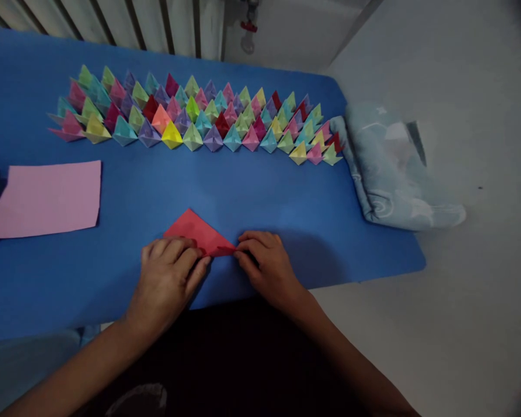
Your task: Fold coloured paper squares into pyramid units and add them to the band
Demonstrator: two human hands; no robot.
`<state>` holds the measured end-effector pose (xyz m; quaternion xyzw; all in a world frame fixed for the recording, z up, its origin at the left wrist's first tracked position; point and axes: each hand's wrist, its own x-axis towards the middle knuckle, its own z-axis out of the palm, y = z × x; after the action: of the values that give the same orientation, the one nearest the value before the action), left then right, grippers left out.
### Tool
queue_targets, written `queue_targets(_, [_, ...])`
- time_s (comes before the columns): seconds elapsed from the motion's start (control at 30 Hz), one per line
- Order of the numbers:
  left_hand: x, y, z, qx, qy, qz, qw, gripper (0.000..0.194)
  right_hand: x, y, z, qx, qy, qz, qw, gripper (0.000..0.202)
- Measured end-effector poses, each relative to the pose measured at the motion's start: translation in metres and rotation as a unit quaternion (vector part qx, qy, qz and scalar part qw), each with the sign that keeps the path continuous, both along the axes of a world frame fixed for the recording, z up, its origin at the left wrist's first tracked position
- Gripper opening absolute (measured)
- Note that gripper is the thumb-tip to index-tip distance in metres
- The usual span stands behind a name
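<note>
A red sheet of paper (195, 229), folded into a triangle, lies flat on the blue table top (260, 185) near its front edge. My left hand (167, 275) presses down on the near left part of the red paper, fingers laid over it. My right hand (267, 260) pinches the paper's right tip between thumb and fingers. Both hands touch the paper and nearly meet along its near edge.
Several rows of small folded paper shapes in many colours (195, 113) stand across the back of the table. A flat pink sheet (47, 197) lies at the left. A folded pale blue cloth (391, 168) hangs off the table's right end. Grey floor lies to the right.
</note>
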<state>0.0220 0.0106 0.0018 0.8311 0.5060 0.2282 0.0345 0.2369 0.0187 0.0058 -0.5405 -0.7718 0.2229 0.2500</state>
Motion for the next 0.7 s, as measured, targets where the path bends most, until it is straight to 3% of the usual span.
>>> queue_targets(0.27, [0.002,0.002,-0.004,-0.012,0.002,0.044,0.999,0.027,-0.005,0.004,0.003,-0.019,0.002,-0.032,0.999,0.011])
queue_targets(0.7, [-0.005,0.007,-0.012,-0.01,0.004,0.047,0.999,0.027,-0.006,0.005,0.003,-0.03,-0.002,-0.046,0.998,0.011])
